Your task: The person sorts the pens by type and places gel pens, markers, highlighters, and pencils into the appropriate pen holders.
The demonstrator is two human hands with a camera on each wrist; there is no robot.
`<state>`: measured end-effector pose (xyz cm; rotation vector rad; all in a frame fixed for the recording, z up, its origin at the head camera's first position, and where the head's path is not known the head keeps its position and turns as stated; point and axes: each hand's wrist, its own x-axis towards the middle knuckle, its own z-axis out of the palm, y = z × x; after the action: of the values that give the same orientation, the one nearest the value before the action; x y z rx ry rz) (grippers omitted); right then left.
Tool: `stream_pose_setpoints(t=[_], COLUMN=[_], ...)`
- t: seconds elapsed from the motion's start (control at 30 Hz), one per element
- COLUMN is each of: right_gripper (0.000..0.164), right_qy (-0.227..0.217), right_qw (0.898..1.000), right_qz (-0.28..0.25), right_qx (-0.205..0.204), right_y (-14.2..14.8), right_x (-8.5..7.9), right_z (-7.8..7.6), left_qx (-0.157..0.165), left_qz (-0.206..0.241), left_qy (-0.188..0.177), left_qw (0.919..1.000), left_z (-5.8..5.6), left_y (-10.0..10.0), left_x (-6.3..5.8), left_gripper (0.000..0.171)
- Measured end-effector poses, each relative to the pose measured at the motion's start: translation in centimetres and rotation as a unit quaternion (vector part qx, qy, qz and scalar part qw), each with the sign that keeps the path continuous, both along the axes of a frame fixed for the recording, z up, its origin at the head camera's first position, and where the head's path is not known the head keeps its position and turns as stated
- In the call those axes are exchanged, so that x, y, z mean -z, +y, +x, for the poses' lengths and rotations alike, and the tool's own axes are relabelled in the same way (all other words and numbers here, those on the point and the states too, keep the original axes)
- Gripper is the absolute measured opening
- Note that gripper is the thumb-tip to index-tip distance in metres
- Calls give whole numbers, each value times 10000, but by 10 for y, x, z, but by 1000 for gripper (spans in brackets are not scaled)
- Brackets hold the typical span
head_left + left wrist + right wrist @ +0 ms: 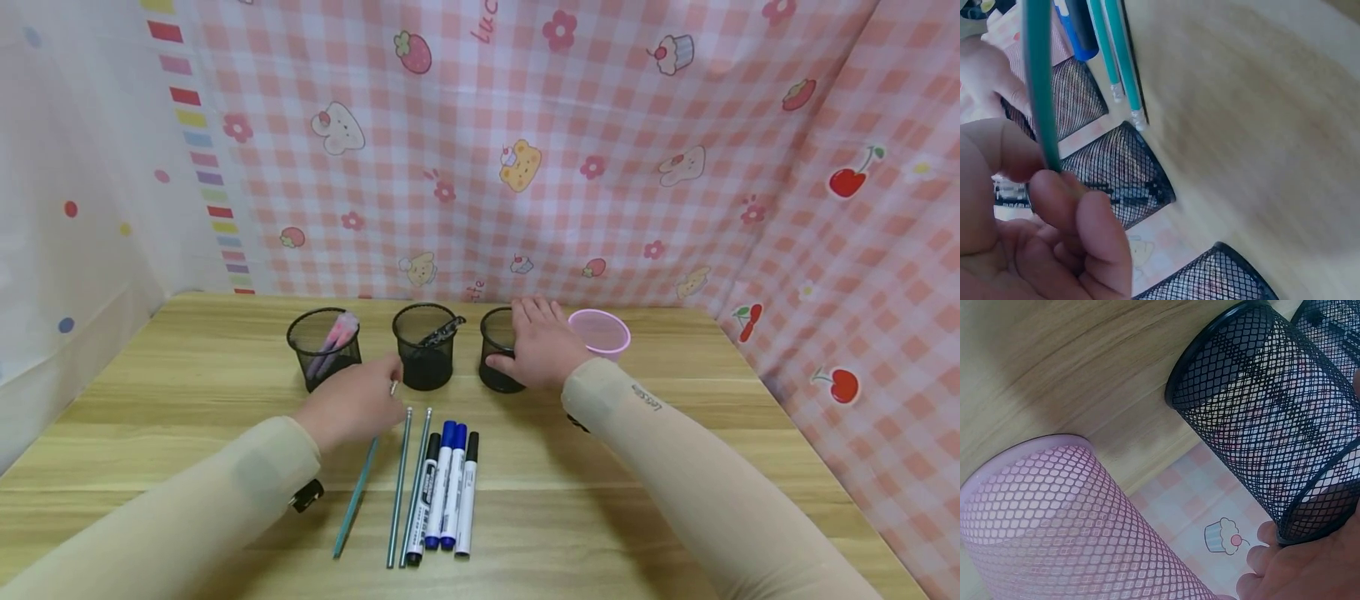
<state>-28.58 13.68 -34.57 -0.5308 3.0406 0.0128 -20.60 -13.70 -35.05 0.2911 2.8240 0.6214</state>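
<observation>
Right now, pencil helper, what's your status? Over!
Left hand pinching teal pencil. Right hand gripping rightmost black mesh cup. Middle black cup stands between hands, maybe in the way.

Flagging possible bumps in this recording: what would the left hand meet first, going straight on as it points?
Probably the middle black cup: in the head view, the left hand points toward its near side, though depth and height are hard to judge.

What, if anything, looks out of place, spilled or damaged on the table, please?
Nothing stands out as spilled or damaged. The mesh pen holders stand upright; the capped markers lie side by side. One teal pencil slants away from the other two, but the left hand holds it.
</observation>
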Motion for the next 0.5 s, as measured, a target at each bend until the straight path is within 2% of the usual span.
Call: stream_pose_setpoints(t=[0.27,0.4,0.5], right_gripper=[106,106,106], right_qy=[-25,-27,-8], right_qw=[10000,10000,10000], right_qz=[9,13,32], right_qx=[-14,-6,-14], right_y=[1,1,1], right_x=[0,0,0], right_z=[0,0,0], left_qx=[304,369,319], left_qz=[618,1051,1422], left_qy=[699,1209,1437], left_qw=[9952,9864,9788], left_z=[-1,-1,-3], left_y=[-2,-2,-2], left_x=[0,-2,-4], left_gripper=[31,27,27])
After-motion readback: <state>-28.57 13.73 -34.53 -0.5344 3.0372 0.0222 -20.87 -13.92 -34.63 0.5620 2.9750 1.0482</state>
